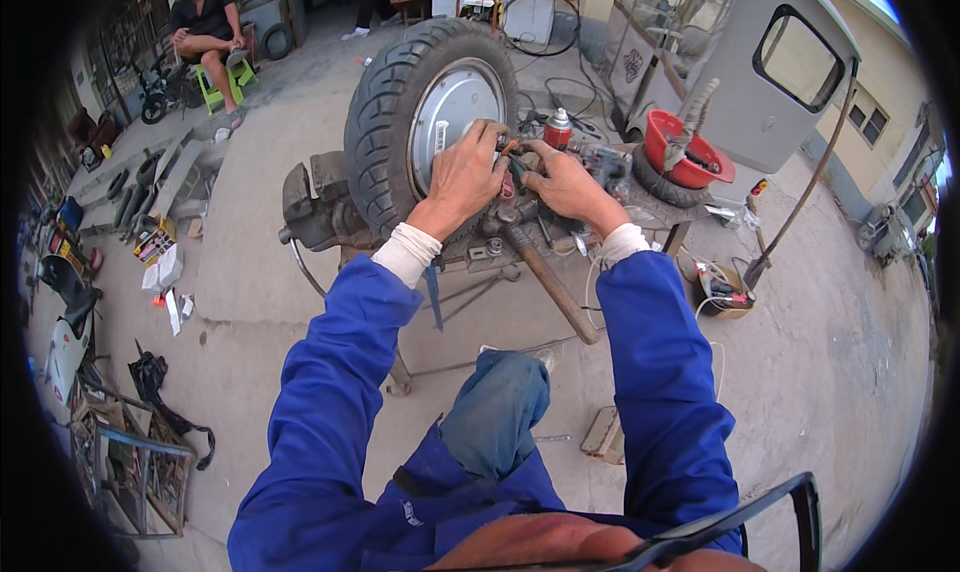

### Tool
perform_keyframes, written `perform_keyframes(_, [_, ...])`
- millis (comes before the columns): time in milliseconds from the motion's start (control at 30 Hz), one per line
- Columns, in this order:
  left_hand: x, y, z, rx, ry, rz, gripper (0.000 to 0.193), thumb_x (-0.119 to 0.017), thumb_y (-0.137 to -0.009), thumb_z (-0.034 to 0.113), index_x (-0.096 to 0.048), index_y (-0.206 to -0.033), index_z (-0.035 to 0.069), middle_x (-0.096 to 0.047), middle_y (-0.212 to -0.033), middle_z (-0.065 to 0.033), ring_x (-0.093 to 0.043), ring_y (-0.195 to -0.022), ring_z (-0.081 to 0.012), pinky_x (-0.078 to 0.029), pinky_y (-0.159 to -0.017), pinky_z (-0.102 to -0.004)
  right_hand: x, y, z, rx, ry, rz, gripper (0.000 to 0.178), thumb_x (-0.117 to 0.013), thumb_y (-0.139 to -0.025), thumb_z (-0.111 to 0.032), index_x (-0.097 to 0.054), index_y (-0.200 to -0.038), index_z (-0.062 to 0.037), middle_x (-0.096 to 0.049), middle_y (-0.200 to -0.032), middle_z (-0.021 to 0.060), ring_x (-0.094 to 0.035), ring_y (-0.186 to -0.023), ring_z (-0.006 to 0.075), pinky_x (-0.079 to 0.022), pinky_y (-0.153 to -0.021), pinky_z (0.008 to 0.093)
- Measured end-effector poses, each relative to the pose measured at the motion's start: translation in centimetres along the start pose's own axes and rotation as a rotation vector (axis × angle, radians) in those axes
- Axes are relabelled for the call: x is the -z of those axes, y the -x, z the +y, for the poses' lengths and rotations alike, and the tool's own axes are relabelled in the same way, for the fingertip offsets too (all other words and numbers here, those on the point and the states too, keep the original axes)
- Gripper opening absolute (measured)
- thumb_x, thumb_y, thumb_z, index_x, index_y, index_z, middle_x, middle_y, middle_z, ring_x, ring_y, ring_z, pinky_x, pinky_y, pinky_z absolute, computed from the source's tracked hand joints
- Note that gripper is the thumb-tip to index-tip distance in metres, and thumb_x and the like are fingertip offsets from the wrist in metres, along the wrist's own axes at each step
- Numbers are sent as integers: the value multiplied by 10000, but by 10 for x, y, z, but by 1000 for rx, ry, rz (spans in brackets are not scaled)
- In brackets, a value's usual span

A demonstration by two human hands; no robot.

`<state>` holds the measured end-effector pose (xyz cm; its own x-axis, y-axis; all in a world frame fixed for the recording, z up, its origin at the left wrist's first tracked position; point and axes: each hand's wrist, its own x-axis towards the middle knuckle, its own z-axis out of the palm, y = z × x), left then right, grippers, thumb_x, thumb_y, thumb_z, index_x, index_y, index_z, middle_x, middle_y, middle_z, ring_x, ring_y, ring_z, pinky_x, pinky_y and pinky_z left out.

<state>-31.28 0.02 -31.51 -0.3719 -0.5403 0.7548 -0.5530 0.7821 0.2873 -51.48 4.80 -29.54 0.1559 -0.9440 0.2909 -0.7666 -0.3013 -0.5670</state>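
A hub motor wheel (460, 112) with a thick black tyre stands upright on a low, cluttered workbench in front of me. My left hand (465, 172) is closed at the axle end, beside the wheel's silver hub. Facing it, my right hand (572, 187) is closed too, thumb and fingers pinched. A small orange piece (510, 147) shows between the fingertips, with dark bits around it; which hand grips what is hidden. Just below the hands lies a hammer (550, 282), its wooden handle pointing toward me. A bench vise (320, 202) sits left of the tyre.
Behind my right hand stand a red spray can (558, 130) and a power drill (608, 162). Further right, a red basin (690, 164) rests on a small tyre. A grey vehicle cab (740, 62) is beyond. One person (208, 32) sits on a green stool at far left.
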Motion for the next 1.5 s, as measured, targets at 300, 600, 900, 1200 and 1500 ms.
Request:
perform_keyframes(300, [-3, -2, -11, -102, 64, -63, 296, -719, -953, 94, -671, -1243, 65, -698, -1217, -131, -709, -1066, -408, -594, -838, -495, 2, -2, -15, -2, 286, 86, 454, -714, -1009, -266, -591, -1369, -17, -750, -994, 305, -701, -978, 525, -543, -838, 577])
perform_keyframes(600, [-10, 9, -6, 93, 123, 102, 314, -740, -952, 145, -649, -1205, -17, -667, -1156, -229, -688, -1029, -478, -577, -861, -544, -3, -18, 3, -21, -225, -54, 469, -749, -973, -206, -651, -1373, 17, -720, -866, 207, -668, -786, 273, -542, -805, 414])
perform_keyframes(900, [-17, 7, -6, 101, 180, 131, 279, -728, -952, 124, -615, -1149, -38, -635, -1150, -262, -673, -997, -513, -556, -842, -569, -7, -25, 5, 68, -294, -14, 366, -600, -1093, -215, -674, -1348, 37, -751, -1047, 232, -688, -947, 269, -528, -908, 394])
perform_keyframes(1200, [-19, 7, 14, 302, 78, 137, 211, -731, -959, 118, -635, -1074, -30, -608, -1121, -233, -677, -955, -490, -547, -809, -557, -11, -36, 22, 15, -395, -3, 424, -534, -1134, -282, -687, -1308, 72, -761, -1146, 192, -676, -1040, 242, -504, -984, 358])
perform_keyframes(1500, [-23, 16, 7, 306, 66, 140, 210, -700, -1005, 196, -640, -1069, 6, -631, -1103, -206, -704, -922, -468, -564, -785, -552, -9, -52, 33, -195, -823, -136, 367, -574, -1125, -282, -747, -1215, 29, -747, -1015, 56, -669, -830, 124, -577, -696, 310])
